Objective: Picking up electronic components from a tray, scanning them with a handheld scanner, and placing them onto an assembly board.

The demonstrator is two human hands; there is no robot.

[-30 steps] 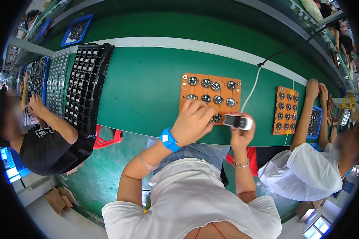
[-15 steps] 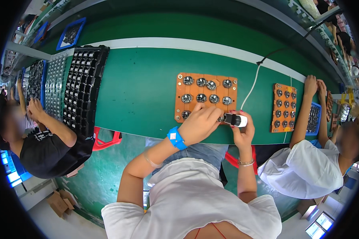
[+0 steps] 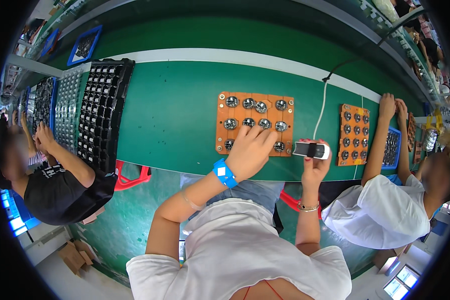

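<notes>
An orange fixture board (image 3: 225, 111) lies on the green bench before me, with several round, shiny black-and-silver parts seated in its holes. My left hand (image 3: 251, 152), with a blue band on the wrist, rests over the board's near edge. Its fingers are curled down onto the near row, and what their tips grip is hidden. My right hand (image 3: 315, 169) is closed around a white-and-black handheld device (image 3: 311, 149) with a white cord (image 3: 321, 109). The device is just right of the board, apart from it.
To the right lies a second orange board (image 3: 354, 135) with similar parts, near a co-worker in white and a blue tray (image 3: 392, 148). At left, a black compartment tray (image 3: 105, 107) holds small parts, beside another co-worker. Red stools (image 3: 133, 176) stand under the bench edge.
My right hand has moved the device right, away from the board. My left hand stays over the near row, its fingers slightly shifted. The board has slid a little left.
</notes>
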